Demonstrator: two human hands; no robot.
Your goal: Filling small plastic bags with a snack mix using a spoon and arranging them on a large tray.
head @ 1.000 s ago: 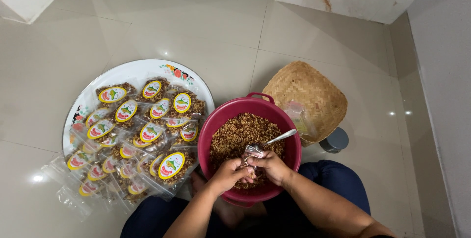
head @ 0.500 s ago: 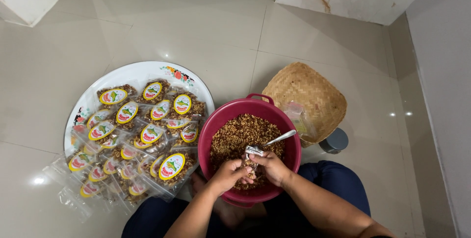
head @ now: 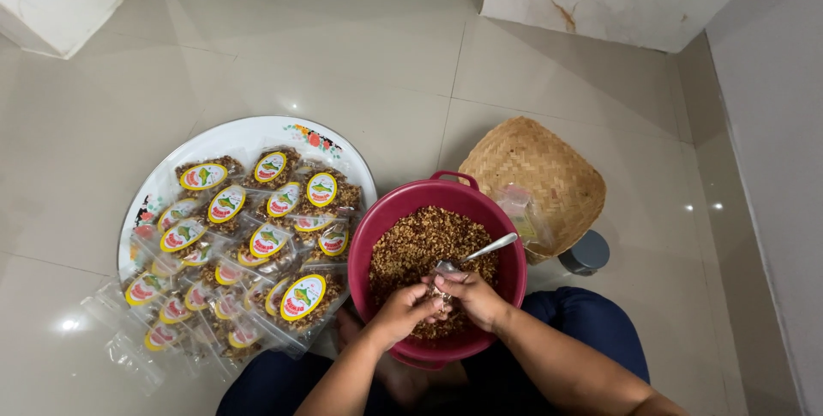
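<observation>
Both hands meet over the near side of the round dark-red plastic basin (head: 501, 236), which sits on the glossy tiled floor (head: 386, 65) and holds brown crumbly snack mix (head: 424, 240). The left hand (head: 403, 311) is closed on what appears to be a small clear plastic packet (head: 441, 296). The right hand (head: 473, 294) grips a metal spoon (head: 480, 253) over it. Just left, a round white floral tray (head: 249, 135) carries filled packets with oval yellow labels (head: 257, 227). A woven bamboo tray (head: 531, 163) lies behind the basin.
</observation>
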